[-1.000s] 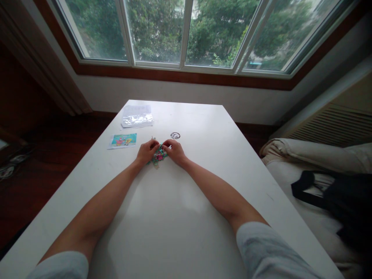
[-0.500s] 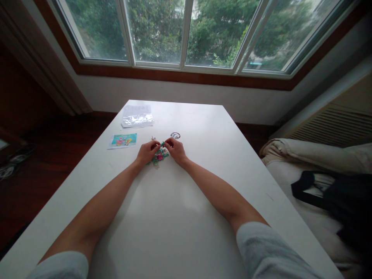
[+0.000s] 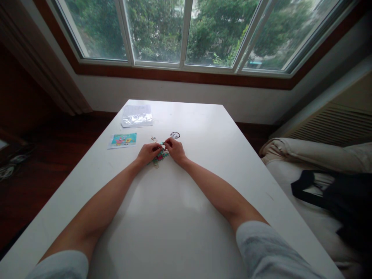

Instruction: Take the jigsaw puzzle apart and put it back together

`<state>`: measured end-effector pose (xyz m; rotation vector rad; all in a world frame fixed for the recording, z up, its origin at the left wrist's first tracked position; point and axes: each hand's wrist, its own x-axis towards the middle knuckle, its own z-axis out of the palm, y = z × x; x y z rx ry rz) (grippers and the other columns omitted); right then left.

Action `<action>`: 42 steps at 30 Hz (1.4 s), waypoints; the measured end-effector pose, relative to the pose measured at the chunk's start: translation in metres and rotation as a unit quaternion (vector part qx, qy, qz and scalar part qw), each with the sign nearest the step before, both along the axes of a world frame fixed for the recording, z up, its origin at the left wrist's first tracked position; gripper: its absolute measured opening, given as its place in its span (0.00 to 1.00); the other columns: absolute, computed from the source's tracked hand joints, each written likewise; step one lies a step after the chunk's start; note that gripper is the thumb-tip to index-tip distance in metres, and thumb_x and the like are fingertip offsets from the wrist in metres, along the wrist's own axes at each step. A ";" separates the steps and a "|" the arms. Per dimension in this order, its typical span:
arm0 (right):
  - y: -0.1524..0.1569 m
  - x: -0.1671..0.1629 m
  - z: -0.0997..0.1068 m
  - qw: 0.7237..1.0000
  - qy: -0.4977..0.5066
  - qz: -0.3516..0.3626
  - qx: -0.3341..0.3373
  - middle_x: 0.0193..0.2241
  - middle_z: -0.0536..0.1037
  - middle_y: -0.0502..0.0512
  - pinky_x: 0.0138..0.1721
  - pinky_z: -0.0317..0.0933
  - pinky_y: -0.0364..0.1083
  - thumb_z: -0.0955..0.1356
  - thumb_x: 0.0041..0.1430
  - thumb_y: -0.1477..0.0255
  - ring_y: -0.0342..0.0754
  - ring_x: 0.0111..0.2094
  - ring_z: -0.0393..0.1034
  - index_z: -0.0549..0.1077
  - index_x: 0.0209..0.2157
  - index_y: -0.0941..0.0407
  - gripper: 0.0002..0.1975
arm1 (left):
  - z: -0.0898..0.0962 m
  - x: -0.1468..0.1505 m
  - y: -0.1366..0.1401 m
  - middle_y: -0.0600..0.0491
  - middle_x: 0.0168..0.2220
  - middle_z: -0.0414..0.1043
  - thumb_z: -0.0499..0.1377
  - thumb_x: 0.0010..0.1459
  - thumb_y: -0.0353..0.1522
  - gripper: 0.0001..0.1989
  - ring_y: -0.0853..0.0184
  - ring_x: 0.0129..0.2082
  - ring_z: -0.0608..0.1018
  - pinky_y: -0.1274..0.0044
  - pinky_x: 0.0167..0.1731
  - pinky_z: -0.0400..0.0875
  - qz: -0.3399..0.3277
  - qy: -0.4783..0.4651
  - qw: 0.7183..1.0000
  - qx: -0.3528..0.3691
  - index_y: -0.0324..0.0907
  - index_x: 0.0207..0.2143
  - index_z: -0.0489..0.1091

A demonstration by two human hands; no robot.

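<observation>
My left hand (image 3: pixel 148 152) and my right hand (image 3: pixel 174 149) meet over a heap of small green, teal and pink pieces (image 3: pixel 161 156) on the white table (image 3: pixel 174 209). Both have thumb and fingers pinched together, with the fingertips nearly touching each other. Little green and teal bits show between and just under the fingertips. What each hand pinches is too small to name, and the left fingers cover part of the heap. A few pale bits (image 3: pixel 154 138) lie just beyond the left hand. Behind the right hand is a small round thing with a dark rim (image 3: pixel 175 135).
On the left of the table lies a colourful card with cartoon figures (image 3: pixel 124 140). Beyond it sits a clear plastic bag with papers (image 3: pixel 137 116). Windows stand past the far table edge. To the right, dark cloth (image 3: pixel 345 201) rests on a pale couch (image 3: pixel 279 170).
My left hand has shifted slightly to the right over the heap, covering more of it. The right hand stays nearly in place, and the fingertips are still pinched.
</observation>
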<state>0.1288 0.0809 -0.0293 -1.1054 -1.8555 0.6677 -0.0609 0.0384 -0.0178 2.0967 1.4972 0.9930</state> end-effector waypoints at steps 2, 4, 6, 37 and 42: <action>0.000 0.000 0.000 1.000 -0.003 0.001 -0.007 0.28 0.80 0.48 0.35 0.62 0.43 0.69 0.63 0.71 0.45 0.30 0.72 0.77 0.37 0.53 0.04 | 0.001 0.000 0.000 0.54 0.29 0.78 0.60 0.62 0.39 0.11 0.68 0.27 0.75 0.77 0.30 0.65 -0.003 0.008 1.000 0.003 0.43 0.39 0.79; -0.001 0.000 0.001 1.000 -0.014 0.006 -0.010 0.28 0.80 0.48 0.36 0.62 0.42 0.68 0.64 0.70 0.45 0.30 0.73 0.79 0.38 0.52 0.05 | 0.002 0.000 0.000 0.55 0.29 0.77 0.59 0.62 0.39 0.11 0.68 0.27 0.75 0.77 0.30 0.65 0.018 -0.002 1.000 0.012 0.43 0.39 0.79; -0.002 0.000 0.003 1.000 -0.017 0.018 -0.012 0.28 0.81 0.48 0.36 0.62 0.42 0.66 0.67 0.68 0.45 0.31 0.73 0.80 0.39 0.52 0.09 | 0.002 -0.001 0.000 0.55 0.28 0.76 0.59 0.62 0.39 0.12 0.68 0.27 0.74 0.77 0.30 0.65 0.051 -0.018 0.998 0.022 0.42 0.39 0.78; -0.005 0.000 0.011 0.996 -0.083 0.021 0.020 0.28 0.78 0.50 0.36 0.59 0.43 0.70 0.62 0.69 0.45 0.31 0.68 0.79 0.31 0.55 0.06 | 0.005 0.001 -0.002 0.53 0.39 0.79 0.59 0.62 0.36 0.12 0.68 0.31 0.78 0.77 0.35 0.71 0.044 -0.094 0.994 0.028 0.44 0.47 0.72; -0.003 0.000 0.010 0.998 -0.054 0.015 0.020 0.31 0.79 0.51 0.39 0.61 0.44 0.69 0.63 0.72 0.46 0.33 0.70 0.80 0.38 0.54 0.06 | 0.005 0.002 -0.001 0.53 0.41 0.79 0.59 0.61 0.35 0.12 0.69 0.32 0.78 0.77 0.36 0.72 0.039 -0.100 0.994 0.037 0.44 0.46 0.71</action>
